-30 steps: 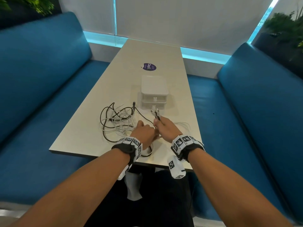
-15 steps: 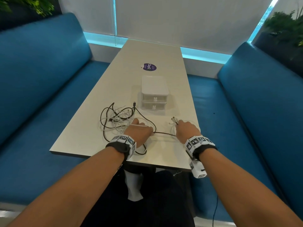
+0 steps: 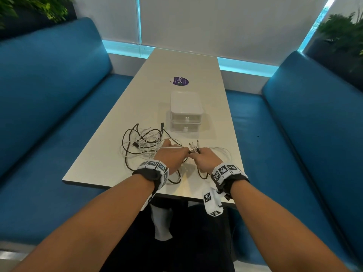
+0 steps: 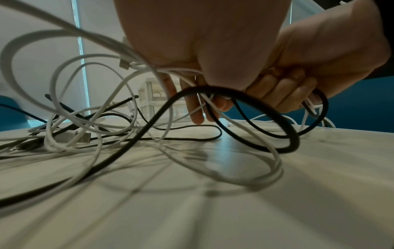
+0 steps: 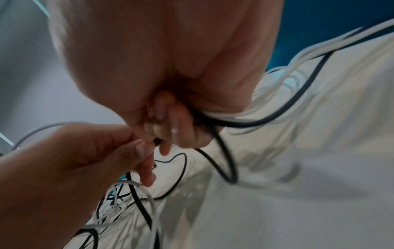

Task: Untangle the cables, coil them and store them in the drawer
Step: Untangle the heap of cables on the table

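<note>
We grip a bundle of cable ends (image 3: 194, 147) in our right hand (image 3: 205, 160); our left hand (image 3: 170, 159) pinches strands beside it. The tangle (image 3: 143, 143) sprawls on the surface (image 3: 121, 167) (nothing coiled yet), and the drawer unit (image 3: 185, 114) behind it stands closed, so most work remains

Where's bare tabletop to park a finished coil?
Free: the far end of the table beyond the purple sticker, and the strip right of the drawer unit to the table edge. Crowded: the cable tangle left of the drawers, and the near edge, where left hand and right hand hold cables.
</note>
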{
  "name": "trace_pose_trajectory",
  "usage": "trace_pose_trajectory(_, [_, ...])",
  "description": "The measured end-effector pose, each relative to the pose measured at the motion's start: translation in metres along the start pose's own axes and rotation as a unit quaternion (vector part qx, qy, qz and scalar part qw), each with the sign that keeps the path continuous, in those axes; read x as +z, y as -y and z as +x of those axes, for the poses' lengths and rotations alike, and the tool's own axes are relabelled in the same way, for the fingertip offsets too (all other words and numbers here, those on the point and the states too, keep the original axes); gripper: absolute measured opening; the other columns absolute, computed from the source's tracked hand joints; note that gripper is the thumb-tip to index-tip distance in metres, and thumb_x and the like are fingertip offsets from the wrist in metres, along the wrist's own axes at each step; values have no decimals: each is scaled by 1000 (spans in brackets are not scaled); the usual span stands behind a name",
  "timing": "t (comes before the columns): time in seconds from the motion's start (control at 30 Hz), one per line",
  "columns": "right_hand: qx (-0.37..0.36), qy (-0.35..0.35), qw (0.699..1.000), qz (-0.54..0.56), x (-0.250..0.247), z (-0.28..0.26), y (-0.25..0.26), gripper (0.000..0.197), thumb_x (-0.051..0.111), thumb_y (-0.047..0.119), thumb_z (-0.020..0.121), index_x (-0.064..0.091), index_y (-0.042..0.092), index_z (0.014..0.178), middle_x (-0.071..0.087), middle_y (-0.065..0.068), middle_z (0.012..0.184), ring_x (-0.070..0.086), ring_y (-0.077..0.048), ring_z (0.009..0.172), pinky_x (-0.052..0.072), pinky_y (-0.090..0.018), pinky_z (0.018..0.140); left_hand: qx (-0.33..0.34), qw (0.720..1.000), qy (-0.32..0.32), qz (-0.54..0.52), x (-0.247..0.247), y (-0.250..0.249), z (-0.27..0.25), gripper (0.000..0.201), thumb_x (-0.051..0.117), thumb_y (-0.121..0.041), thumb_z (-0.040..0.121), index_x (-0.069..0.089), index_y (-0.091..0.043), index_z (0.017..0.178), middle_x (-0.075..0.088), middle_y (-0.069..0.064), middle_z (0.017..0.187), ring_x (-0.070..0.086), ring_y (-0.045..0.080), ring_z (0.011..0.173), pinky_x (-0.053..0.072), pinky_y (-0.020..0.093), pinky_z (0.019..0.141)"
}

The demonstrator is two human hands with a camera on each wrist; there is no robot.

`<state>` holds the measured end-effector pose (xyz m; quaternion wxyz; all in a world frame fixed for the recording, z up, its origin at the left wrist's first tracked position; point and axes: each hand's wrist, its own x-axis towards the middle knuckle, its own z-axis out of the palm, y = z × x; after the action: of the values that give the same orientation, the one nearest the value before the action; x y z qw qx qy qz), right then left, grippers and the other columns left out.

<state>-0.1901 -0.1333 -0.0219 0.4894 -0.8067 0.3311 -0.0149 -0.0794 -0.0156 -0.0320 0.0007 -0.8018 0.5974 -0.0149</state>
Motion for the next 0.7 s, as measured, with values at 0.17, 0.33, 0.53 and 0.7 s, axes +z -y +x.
trace_pose_trajectory(0.17, [7, 28, 999, 22, -3, -2, -3, 22, 51, 24, 99, 67, 17, 86, 35, 4, 52, 37, -13, 41, 36, -25, 43, 1, 1000, 12, -4, 0, 1, -1, 19, 42, -1, 88, 46, -20, 91, 53, -6, 69, 47, 20, 64, 36, 39, 91])
trace_pose_trajectory(0.33, [-19, 40, 995, -92, -7, -8, -6, 29, 48, 39, 100, 66, 20, 89, 43, 3, 55, 42, -18, 52, 35, -28, 53, 14, 1000, 16, 3, -3, 4, -5, 23, 41, -1, 90, 44, -24, 92, 55, -8, 75, 54, 20, 74, 33, 39, 94])
trace_pose_trajectory(0.53, [-59, -36, 942, -328, -24, -2, -18, 28, 47, 38, 101, 60, 14, 103, 63, -7, 98, 57, -26, 90, 36, -31, 73, -13, 995, 48, 85, -9, 5, -13, 19, 46, -8, 95, 57, -21, 103, 63, -1, 91, 56, 28, 96, 30, 44, 98])
trace_pose_trajectory(0.7, [12, -106, 923, -369, -53, -2, -37, 22, 44, 35, 101, 58, 18, 98, 63, -6, 98, 61, -27, 89, 48, -36, 76, -51, 991, 72, 101, -13, 20, -10, 24, 47, -11, 91, 59, -21, 108, 65, -3, 104, 51, 27, 113, 20, 55, 110])
